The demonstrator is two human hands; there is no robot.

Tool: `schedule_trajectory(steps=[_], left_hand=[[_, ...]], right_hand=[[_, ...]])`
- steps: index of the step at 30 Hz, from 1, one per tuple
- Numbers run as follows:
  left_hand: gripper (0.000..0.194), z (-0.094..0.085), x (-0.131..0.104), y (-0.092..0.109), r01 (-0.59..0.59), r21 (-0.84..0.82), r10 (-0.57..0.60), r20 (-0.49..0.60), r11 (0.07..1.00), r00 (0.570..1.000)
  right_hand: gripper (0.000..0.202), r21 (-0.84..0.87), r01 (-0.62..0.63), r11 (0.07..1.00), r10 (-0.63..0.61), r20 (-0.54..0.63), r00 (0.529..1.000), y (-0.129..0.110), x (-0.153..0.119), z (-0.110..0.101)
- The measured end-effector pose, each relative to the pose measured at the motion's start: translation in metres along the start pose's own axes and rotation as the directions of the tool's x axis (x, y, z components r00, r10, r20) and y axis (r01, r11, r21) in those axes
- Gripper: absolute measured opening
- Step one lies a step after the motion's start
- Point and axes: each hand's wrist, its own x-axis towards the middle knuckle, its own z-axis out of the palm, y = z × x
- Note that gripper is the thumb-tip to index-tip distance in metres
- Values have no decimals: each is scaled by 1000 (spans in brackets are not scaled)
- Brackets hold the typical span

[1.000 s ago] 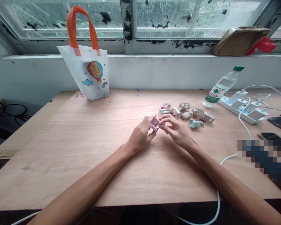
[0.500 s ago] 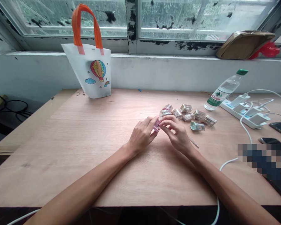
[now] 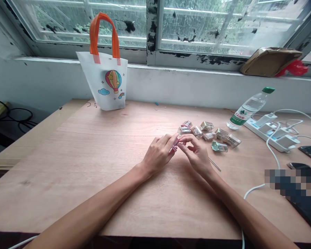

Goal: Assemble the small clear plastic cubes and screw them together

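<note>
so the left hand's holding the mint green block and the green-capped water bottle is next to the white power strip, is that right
Not quite: the head view shows the left hand holding a pink block, not the mint green block. The green-capped water bottle is next to the white power strip, as you say.

The left forearm (image 3: 98, 211) and right forearm (image 3: 238, 204) are bare from the wrist to the lower edge of the view, slender and smooth in outline, each narrowing evenly toward the wrist. The left hand (image 3: 157, 154) and right hand (image 3: 196, 156) are likewise bare, with long, slim fingers; details of the nails are too small to distinguish.
</note>
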Motion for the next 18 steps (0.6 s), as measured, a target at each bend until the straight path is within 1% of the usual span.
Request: schedule_trajectory(steps=[7,12,16,18], left_hand=[[54,1,-1,-1,4,-22,-3,9,1000,1000],[54,3,-2,-3,-31,-68,30,-15,997,999],[56,3,-3,-5,-56,-105,54,-18,993,998],[57,4,-3,-6,-38,-133,37,-8,990,999]], right_hand=[[25,54,-76,996,75,26,997,-1,2,-2],[28,110,-166,980,151,131,980,-4,3,-6],[27,139,-167,976,141,180,974,-4,4,-8],[32,101,-157,982,132,219,967,-3,7,-14]])
